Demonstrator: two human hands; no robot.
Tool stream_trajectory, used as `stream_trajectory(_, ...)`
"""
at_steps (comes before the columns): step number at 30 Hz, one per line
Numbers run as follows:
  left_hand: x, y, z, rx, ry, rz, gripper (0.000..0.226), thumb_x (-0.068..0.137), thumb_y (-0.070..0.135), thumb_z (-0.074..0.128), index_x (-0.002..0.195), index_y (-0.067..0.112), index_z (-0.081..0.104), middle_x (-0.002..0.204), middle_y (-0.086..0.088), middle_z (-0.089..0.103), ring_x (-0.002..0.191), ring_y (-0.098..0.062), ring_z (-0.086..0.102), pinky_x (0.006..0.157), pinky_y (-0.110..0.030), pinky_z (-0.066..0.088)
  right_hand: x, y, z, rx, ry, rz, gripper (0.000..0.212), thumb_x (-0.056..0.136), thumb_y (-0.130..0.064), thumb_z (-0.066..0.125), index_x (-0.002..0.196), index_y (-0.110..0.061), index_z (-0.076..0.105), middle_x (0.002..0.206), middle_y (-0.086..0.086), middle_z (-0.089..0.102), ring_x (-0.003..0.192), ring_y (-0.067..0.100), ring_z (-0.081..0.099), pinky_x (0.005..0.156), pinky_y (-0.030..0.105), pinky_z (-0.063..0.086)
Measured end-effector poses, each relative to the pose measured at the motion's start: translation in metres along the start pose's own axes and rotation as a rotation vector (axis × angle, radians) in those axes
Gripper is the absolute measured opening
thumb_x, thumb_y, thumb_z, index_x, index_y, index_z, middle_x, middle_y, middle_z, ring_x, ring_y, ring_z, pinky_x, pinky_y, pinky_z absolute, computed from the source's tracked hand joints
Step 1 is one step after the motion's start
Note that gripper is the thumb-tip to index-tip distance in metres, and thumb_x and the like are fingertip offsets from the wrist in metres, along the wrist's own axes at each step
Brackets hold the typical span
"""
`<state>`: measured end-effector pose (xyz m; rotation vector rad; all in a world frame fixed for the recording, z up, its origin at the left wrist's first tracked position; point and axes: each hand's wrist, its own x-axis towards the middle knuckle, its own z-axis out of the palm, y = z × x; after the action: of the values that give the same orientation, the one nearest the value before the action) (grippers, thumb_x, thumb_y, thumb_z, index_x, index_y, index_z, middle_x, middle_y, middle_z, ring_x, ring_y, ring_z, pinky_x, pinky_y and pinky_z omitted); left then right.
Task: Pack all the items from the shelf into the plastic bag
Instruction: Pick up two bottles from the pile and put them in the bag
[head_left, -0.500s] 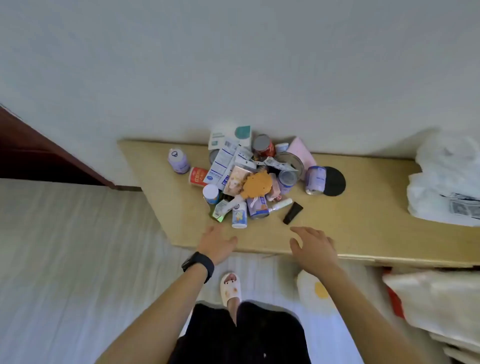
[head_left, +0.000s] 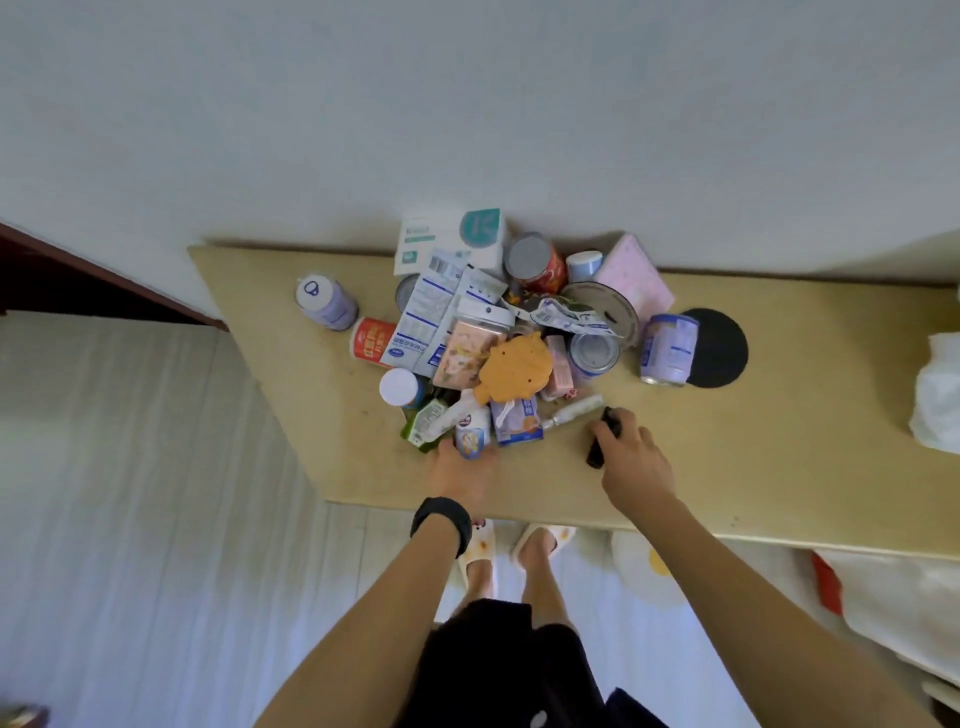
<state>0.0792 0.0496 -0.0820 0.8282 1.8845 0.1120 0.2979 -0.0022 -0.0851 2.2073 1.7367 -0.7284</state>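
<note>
You had packed nothing yet: the whole pile (head_left: 498, 332) sat on the shelf (head_left: 779, 467), and the bag (head_left: 937, 400) lay far right of the pile, apparently empty. Your left hand (head_left: 462, 470) touched a small bottle (head_left: 471, 434) at the pile's near edge, fingers hidden, grip unclear. Your right hand (head_left: 631, 462) curled its fingers on the black stick (head_left: 597, 449) right of the pile.

White wall (head_left: 467, 104), pale striped floor (head_left: 130, 519), dark wooden trim (head_left: 78, 280), perhaps a door frame
</note>
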Motion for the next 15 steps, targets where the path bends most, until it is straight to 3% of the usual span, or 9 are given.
stream_trajectory(2, 0.001, -0.003, 0.003, 0.000, -0.003, 0.006, 0.057, 0.080, 0.042, 0.069, 0.126, 0.014, 0.051, 0.123, -0.006, 0.058, 0.104, -0.026, 0.059, 0.090, -0.040, 0.049, -0.001, 0.007, 0.004, -0.035, 0.050, -0.016, 0.052, 0.077, -0.003, 0.061, 0.125, -0.022, 0.057, 0.122, 0.013, 0.049, 0.088, 0.035, 0.058, 0.069, 0.042, 0.052)
stream_trajectory(4, -0.002, -0.004, 0.002, -0.028, -0.011, 0.030, 0.053, 0.083, 0.043, 0.070, 0.123, 0.013, 0.054, 0.118, -0.003, 0.061, 0.096, -0.021, 0.061, 0.079, -0.033, 0.048, -0.004, 0.013, 0.007, -0.081, 0.079, -0.011, 0.049, 0.076, -0.007, 0.064, 0.121, -0.023, 0.058, 0.114, 0.012, 0.051, 0.079, 0.032, 0.059, 0.064, 0.040, 0.051)
stream_trajectory(7, -0.008, -0.012, -0.004, -0.052, -0.095, 0.029, 0.038, 0.087, 0.043, 0.068, 0.110, 0.013, 0.063, 0.103, -0.003, 0.069, 0.084, -0.015, 0.064, 0.063, -0.027, 0.047, -0.011, 0.017, 0.009, -0.102, 0.066, 0.008, 0.038, 0.081, -0.010, 0.062, 0.118, -0.016, 0.057, 0.122, 0.010, 0.049, 0.074, 0.029, 0.058, 0.059, 0.038, 0.050)
stream_trajectory(9, -0.016, -0.017, -0.011, -0.157, -0.189, -0.011, 0.031, 0.090, 0.040, 0.066, 0.103, 0.012, 0.066, 0.099, -0.005, 0.071, 0.081, -0.015, 0.064, 0.064, -0.027, 0.049, -0.015, 0.018, 0.009, -0.058, 0.036, 0.039, 0.031, 0.090, -0.016, 0.058, 0.120, -0.014, 0.053, 0.125, 0.010, 0.046, 0.077, 0.029, 0.058, 0.060, 0.038, 0.050)
stream_trajectory(12, -0.035, -0.021, -0.026, -0.372, -0.328, -0.076, 0.027, 0.091, 0.029, 0.066, 0.103, 0.005, 0.067, 0.098, -0.010, 0.070, 0.082, -0.019, 0.063, 0.073, -0.031, 0.054, -0.024, 0.014, 0.003, 0.206, -0.033, 0.141, 0.029, 0.100, -0.029, 0.047, 0.122, -0.009, 0.047, 0.120, 0.012, 0.049, 0.087, 0.034, 0.060, 0.066, 0.041, 0.050)
stream_trajectory(15, -0.060, -0.024, -0.045, -0.446, -0.479, -0.104, 0.023, 0.094, 0.021, 0.061, 0.108, 0.002, 0.063, 0.098, -0.012, 0.067, 0.081, -0.019, 0.062, 0.067, -0.026, 0.054, -0.050, 0.006, -0.013, 0.604, -0.048, 0.250, 0.030, 0.101, -0.029, 0.048, 0.120, -0.006, 0.048, 0.105, 0.011, 0.060, 0.086, 0.030, 0.059, 0.069, 0.038, 0.047)
